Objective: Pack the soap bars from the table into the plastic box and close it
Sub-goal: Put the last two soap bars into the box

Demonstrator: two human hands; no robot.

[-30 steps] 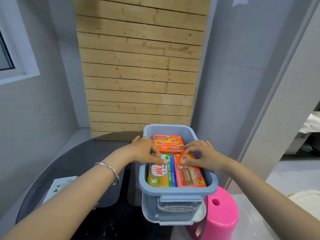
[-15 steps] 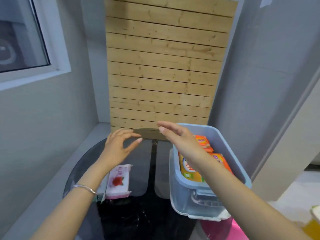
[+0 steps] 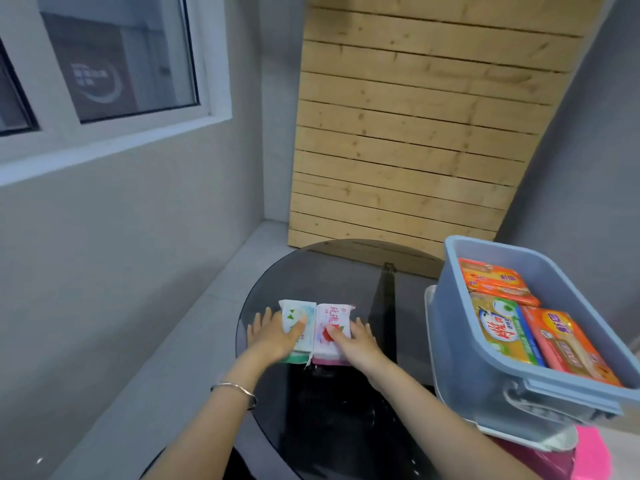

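Note:
Two wrapped soap bars lie side by side on the round dark glass table [image 3: 332, 271]. My left hand [image 3: 273, 336] grips the white-and-green soap bar [image 3: 296, 315], thumb on top. My right hand [image 3: 353, 341] grips the white-and-pink soap bar [image 3: 334, 315] next to it. Both bars rest on the table. The open blue plastic box [image 3: 460, 355] stands at the right on its pale lid [image 3: 431, 327]. Inside the box lie orange soap packs [image 3: 495, 278] and a yellow-and-blue soap pack [image 3: 505, 334].
A wooden slat panel [image 3: 415, 133] leans against the wall behind the table. A grey wall with a window [image 3: 104, 64] runs along the left. A pink stool [image 3: 588, 455] shows under the box at the lower right.
Both hands left the box, swung left across the table and came down on the two soap bars. The view turned left, so the box now sits at the right edge.

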